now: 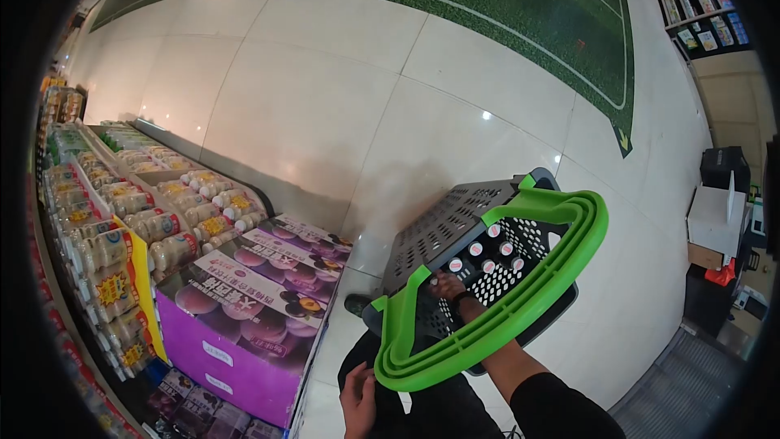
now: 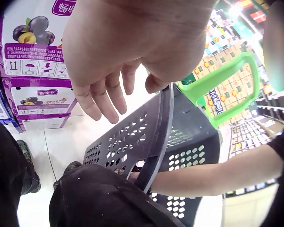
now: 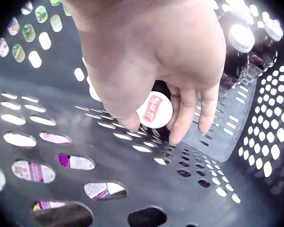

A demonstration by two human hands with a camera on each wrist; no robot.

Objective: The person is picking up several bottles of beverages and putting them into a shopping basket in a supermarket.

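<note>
Right hand [image 3: 151, 56] around bottle [image 3: 155, 109]

The white round bottle cap [image 3: 154, 109] carries red Chinese characters too blurred to read. The purple cardboard plum-drink carton [image 2: 35, 45] shows white "畅" beside its top edge; its smaller label print is illegible.

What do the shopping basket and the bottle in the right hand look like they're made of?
The basket looks like moulded grey plastic, matte, punched with rows of holes, with a glossy green handle. The bottle that the right hand holds seems clear plastic with dark contents, though glass is possible; its white cap looks like smooth plastic.
</note>
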